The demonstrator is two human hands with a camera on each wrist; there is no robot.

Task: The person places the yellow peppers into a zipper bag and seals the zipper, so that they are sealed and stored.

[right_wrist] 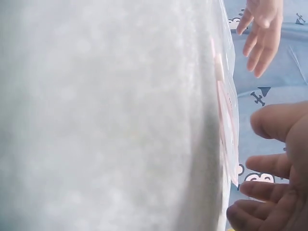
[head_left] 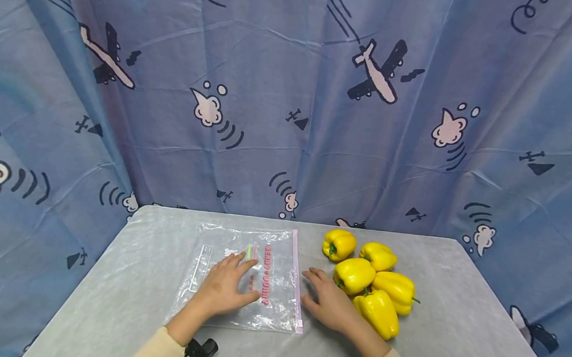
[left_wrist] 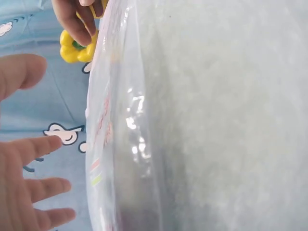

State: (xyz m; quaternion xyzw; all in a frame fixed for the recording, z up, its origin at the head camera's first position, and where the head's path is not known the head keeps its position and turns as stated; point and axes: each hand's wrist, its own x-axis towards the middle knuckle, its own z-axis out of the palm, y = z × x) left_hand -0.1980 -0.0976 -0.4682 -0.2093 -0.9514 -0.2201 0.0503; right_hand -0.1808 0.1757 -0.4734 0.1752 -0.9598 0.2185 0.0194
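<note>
A clear plastic zip bag (head_left: 275, 319) with a pink slider edge and red lettering lies flat on the table, its pink edge to the right. My left hand (head_left: 226, 287) hovers over the middle of the bag, fingers spread, holding nothing. Just right of the pink edge is my right hand (head_left: 328, 303), its fingers relaxed and nothing in its grasp. Several yellow bell peppers (head_left: 353, 275) sit in a cluster beside the right hand. In the left wrist view, the left hand (left_wrist: 24, 178) has its thumb and fingers apart. The right wrist view shows the right hand (right_wrist: 274, 192) loosely bent.
A pale grey cloth covers the table (head_left: 114, 277). Behind it hangs a blue curtain (head_left: 270, 103) printed with planes and clouds. Black wrist straps with camera mounts (head_left: 202, 350) sit on both wrists near the table's front.
</note>
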